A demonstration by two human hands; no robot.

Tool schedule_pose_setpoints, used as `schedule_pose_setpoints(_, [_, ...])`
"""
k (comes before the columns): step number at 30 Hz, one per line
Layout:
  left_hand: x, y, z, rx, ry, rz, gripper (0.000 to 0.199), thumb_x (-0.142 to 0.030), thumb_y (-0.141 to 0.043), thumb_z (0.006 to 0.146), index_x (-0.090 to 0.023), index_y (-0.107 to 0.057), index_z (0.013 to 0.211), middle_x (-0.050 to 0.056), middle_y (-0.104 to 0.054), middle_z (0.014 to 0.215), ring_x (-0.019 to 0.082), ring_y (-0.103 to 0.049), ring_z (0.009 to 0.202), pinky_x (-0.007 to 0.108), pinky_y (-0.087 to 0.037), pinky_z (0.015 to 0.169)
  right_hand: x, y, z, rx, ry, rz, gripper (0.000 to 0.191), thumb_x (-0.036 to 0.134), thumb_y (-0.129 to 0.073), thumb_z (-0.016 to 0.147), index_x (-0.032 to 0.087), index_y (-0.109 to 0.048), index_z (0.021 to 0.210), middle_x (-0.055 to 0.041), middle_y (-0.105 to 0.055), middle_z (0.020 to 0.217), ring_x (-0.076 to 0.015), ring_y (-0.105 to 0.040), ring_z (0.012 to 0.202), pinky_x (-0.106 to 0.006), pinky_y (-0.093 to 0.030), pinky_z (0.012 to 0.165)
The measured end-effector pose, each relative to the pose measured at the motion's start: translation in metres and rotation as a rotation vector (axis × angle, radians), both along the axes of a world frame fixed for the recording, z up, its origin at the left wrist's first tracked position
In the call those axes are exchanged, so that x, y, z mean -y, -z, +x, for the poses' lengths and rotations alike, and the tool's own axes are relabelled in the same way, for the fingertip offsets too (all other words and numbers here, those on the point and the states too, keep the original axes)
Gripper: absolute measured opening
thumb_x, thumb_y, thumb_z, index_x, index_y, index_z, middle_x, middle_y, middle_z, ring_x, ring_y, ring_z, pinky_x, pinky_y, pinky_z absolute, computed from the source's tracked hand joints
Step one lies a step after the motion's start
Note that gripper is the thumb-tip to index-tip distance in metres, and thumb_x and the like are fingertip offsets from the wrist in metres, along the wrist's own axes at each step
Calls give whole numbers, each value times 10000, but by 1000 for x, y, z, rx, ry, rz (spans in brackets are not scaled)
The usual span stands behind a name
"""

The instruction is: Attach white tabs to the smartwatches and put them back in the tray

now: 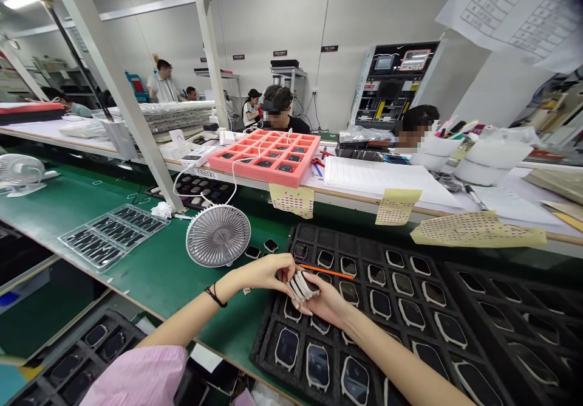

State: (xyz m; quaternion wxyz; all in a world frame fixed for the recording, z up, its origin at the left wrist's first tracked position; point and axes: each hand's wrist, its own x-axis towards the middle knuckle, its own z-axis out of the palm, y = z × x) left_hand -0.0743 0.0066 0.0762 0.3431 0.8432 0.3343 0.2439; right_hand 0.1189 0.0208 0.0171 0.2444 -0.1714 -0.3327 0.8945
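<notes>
On my feed, the green workbench (pixel 150 284) runs beneath a shelf carrying a pink foam tray (pixel 264 175), its cells holding dark pieces. Closer in, a black foam tray (pixel 268 339) has dark, white-rimmed watch-shaped pieces in its pockets, and a clear plastic tray (pixel 112 236) of dark parts sits left of the desk fan (pixel 218 236). Over the black tray, I see the left hand (pixel 262 272) and right hand (pixel 325 301) together, both pinching a small stack of white-rimmed pieces (pixel 303 286). An orange stick (pixel 325 271) lies just beyond them.
</notes>
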Motion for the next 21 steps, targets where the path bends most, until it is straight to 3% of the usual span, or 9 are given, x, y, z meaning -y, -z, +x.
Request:
schedule_pose_setpoints(4, [-3,5,0,-32,-35,34,269,-405,-654,819,-173,-524,786,52,-580,952,144,-553,808,234,-459,684,1,0,-2,-1,36,-21,301,423,-605,809,147,-637,925,-48,-655,666,-160,-583,530,-223,-308,395])
schedule_pose_setpoints(8, [2,13,-17,-170,-263,-11,351,-477,-711,743,-177,-554,833,22,-597,873,142,-578,739,221,-450,629,5,-4,-2,25,115,-49,459,380,-592,826,224,-492,1246,-47,-682,771,-186,-610,562,-231,-327,406])
schedule_pose_setpoints(11, [15,24,-41,-299,-401,-32,316,-476,-643,796,-168,-590,745,24,-602,767,159,-582,681,235,-428,598,6,-6,-1,22,134,-71,607,372,-576,838,247,-335,1380,-73,-697,865,-189,-607,565,-234,-325,415])
schedule_pose_setpoints(15, [35,43,-63,-442,-543,-39,275,-425,-584,820,-159,-637,774,79,-633,846,195,-597,667,271,-420,588,3,-5,0,-8,123,-97,625,376,-537,863,226,-285,1415,-99,-703,887,-191,-594,561,-244,-318,427])
schedule_pose_setpoints(21, [40,56,-65,-510,-620,-64,149,-315,-557,811,-187,-630,792,62,-651,896,202,-617,740,275,-438,646,5,-7,0,-17,161,-95,648,370,-530,863,217,-261,1432,-97,-704,886,-185,-587,553,-245,-316,436])
